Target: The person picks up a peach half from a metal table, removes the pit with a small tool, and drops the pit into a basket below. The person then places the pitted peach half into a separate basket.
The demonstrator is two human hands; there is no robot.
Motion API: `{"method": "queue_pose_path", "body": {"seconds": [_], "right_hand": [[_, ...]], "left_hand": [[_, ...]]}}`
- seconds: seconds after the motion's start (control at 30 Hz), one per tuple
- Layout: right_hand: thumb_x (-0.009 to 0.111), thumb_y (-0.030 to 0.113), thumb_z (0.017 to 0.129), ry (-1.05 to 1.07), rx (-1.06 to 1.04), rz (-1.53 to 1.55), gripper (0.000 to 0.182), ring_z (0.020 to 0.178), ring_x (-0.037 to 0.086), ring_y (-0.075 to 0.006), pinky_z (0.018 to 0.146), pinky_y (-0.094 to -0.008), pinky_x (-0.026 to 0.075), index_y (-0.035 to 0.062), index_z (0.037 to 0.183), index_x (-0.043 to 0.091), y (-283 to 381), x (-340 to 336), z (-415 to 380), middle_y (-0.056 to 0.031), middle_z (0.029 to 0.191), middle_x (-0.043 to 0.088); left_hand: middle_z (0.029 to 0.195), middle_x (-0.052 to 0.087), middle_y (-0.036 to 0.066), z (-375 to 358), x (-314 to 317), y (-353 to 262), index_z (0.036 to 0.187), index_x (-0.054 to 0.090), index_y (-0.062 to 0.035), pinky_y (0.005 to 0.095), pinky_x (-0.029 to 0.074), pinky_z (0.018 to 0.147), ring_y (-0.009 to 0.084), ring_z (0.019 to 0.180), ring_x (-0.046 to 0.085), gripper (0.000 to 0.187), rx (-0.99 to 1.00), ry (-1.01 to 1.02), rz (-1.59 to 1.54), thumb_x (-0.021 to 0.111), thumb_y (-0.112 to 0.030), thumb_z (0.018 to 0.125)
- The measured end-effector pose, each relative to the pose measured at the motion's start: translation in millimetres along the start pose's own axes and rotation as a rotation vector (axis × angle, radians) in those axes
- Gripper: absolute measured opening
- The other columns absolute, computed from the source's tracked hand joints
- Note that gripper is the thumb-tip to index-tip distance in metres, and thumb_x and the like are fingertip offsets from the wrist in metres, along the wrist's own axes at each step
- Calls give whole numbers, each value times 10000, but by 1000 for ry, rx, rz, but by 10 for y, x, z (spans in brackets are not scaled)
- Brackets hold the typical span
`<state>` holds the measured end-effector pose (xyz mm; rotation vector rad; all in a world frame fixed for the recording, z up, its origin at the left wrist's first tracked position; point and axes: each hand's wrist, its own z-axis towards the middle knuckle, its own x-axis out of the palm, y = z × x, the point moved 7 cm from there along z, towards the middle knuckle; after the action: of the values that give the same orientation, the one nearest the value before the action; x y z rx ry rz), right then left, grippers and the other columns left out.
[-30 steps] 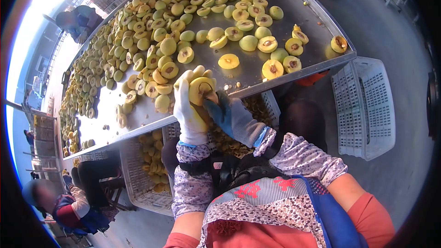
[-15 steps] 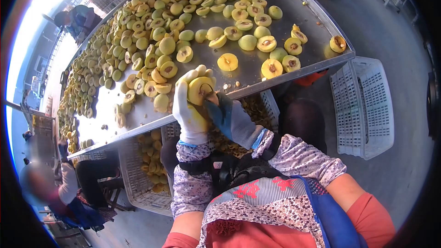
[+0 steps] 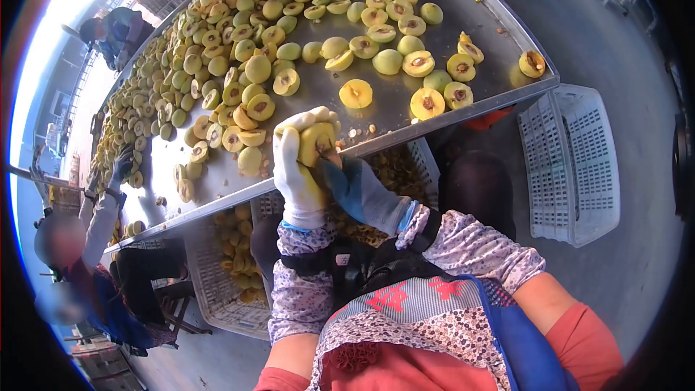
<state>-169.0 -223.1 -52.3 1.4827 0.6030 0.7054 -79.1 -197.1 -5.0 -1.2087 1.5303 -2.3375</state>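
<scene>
head view: left hand [image 3: 295, 174] curls its fingers round a fruit half [image 3: 314, 143] by the table edge [image 3: 463, 116], seemingly to steady its cut face for the right hand [image 3: 363, 190], whose fingers bend in against it, their hold too hidden to tell.

The metal bench [image 3: 492, 32] is gleaming, yellow-green fruits [image 3: 258, 69] are crowding its left side, one cut half [image 3: 355, 93] is sitting apart, and pale bits [image 3: 354, 132] are dotting the front edge!
</scene>
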Motion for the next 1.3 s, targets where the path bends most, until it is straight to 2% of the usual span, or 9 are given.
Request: {"method": "queue_pose_path", "body": {"seconds": [0.13,0.33,0.43,0.57,0.67,1.0,1.1,1.2,1.3], "right_hand": [[441,522,1027,76,143,100,587,609,629,-212,568,-334,477,-24,904,616,0,31,-16,-104,701,638],[402,624,997,305,468,314,617,465,460,-133,426,-304,389,60,793,542,62,134,-152,-23,590,466],[407,670,977,210,355,161,633,444,417,-127,414,-279,364,76,794,529,224,45,-138,-16,591,463],[422,680,967,165,347,214,610,409,343,-99,375,-256,304,107,775,503,156,40,-174,18,564,410],[445,690,956,554,840,671,575,383,255,-49,332,-231,232,154,748,461,175,215,-427,75,533,326],[437,690,957,640,768,615,591,388,301,-61,343,-243,258,130,775,486,212,146,-523,65,541,355],[434,688,957,508,678,221,601,392,331,-72,359,-262,295,119,777,505,224,4,-487,49,550,392],[469,620,981,492,664,343,561,426,410,-98,378,-273,334,94,804,547,94,108,-500,21,573,452],[489,497,1023,275,279,288,491,490,495,-117,473,-287,416,58,834,600,-113,144,-357,-15,604,539]], "left_hand": [[1123,650,194,-33,111,-175,1097,569,6,347,527,873,260,991,636,281,185,65,456,424,-227,1038],[1131,653,184,-13,32,-69,1088,589,5,316,528,833,217,962,638,283,-85,40,138,444,-233,1037],[1083,675,172,32,35,-144,1040,618,9,297,522,776,190,864,644,320,216,43,639,463,-271,1034],[935,657,136,-19,101,-238,975,582,32,309,547,710,222,813,659,365,230,-23,774,387,-263,1066],[707,653,139,48,136,-152,811,601,38,305,511,622,192,592,597,463,2,181,452,387,-290,1060],[726,679,190,33,170,-59,780,600,20,310,510,611,192,586,591,429,-186,330,337,433,-294,1020],[718,662,174,-11,199,18,795,569,9,323,511,587,208,582,588,400,-172,468,511,427,-288,1022],[728,678,184,-48,261,-25,787,622,8,309,508,599,216,566,596,425,-129,231,252,454,-311,1012],[761,662,170,-49,124,38,842,576,-25,321,506,587,219,575,589,385,-153,27,135,456,-344,1021]]}}
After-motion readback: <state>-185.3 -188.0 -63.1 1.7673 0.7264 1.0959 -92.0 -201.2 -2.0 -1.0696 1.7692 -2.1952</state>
